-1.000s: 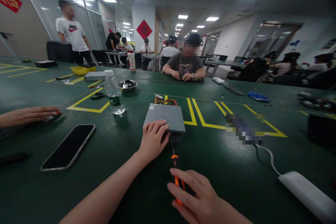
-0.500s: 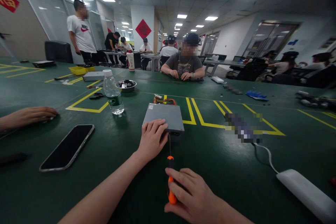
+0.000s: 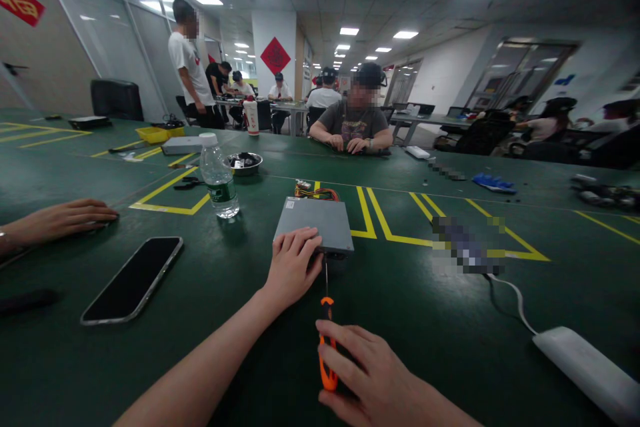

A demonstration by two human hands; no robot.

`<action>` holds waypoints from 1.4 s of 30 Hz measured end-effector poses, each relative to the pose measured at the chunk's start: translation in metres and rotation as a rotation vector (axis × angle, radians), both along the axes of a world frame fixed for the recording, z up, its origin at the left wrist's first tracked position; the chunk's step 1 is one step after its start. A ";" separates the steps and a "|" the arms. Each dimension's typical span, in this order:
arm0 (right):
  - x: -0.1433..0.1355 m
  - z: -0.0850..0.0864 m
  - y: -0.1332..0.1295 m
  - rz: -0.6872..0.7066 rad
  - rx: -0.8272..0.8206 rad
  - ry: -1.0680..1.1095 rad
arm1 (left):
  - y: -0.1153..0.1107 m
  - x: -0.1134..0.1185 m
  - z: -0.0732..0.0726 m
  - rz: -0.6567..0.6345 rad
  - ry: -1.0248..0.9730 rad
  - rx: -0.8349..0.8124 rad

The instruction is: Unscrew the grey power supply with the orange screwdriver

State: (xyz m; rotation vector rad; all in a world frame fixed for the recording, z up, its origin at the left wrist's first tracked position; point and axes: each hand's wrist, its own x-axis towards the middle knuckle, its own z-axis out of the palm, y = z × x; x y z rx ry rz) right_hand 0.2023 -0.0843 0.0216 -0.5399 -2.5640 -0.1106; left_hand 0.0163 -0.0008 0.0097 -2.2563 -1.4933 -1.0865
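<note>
The grey metal box (image 3: 320, 215) sits mid-frame, the left hand (image 3: 294, 265) laid loosely over its lower-left corner: press evenly. At lower centre, the right hand (image 3: 367, 363) grips the orange screwdriver (image 3: 329, 377); align its shaft squarely. Tip seating is unclear here.

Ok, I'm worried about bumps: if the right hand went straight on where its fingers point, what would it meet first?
Likely the bare left forearm, near the wrist, though depth is unclear; the orange-and-black screwdriver in the right hand would travel along.
</note>
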 end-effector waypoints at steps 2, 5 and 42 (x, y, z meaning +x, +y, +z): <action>-0.003 0.004 -0.002 0.000 0.004 -0.052 | 0.000 0.000 0.000 0.000 0.000 -0.005; -0.006 0.003 -0.002 0.012 0.066 0.041 | -0.001 0.000 0.000 0.000 0.004 -0.009; -0.008 0.007 -0.003 -0.007 -0.040 -0.017 | 0.001 -0.001 -0.001 0.007 0.014 0.000</action>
